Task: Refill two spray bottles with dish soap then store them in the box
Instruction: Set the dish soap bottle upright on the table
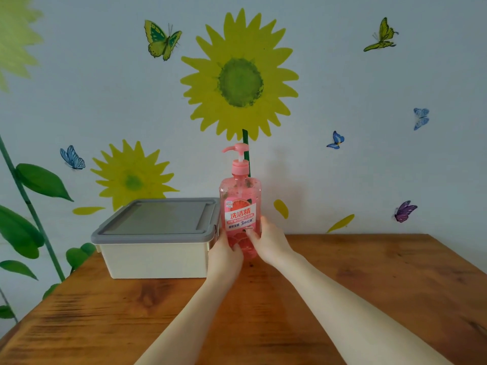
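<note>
A pink dish soap bottle [240, 206] with a pump top stands upright at the far middle of the wooden table [369, 285]. My left hand [225, 252] grips its lower left side, and my right hand [270, 241] grips its lower right side, thumb across the front label. Just left of the bottle sits a cream storage box [155, 256] with a grey lid [160, 219], which is closed. No spray bottles are in view.
The table stands against a wall with sunflower and butterfly stickers. The box takes up the far left of the table, near its left edge. Bare wood lies to the right of the bottle and in front of it.
</note>
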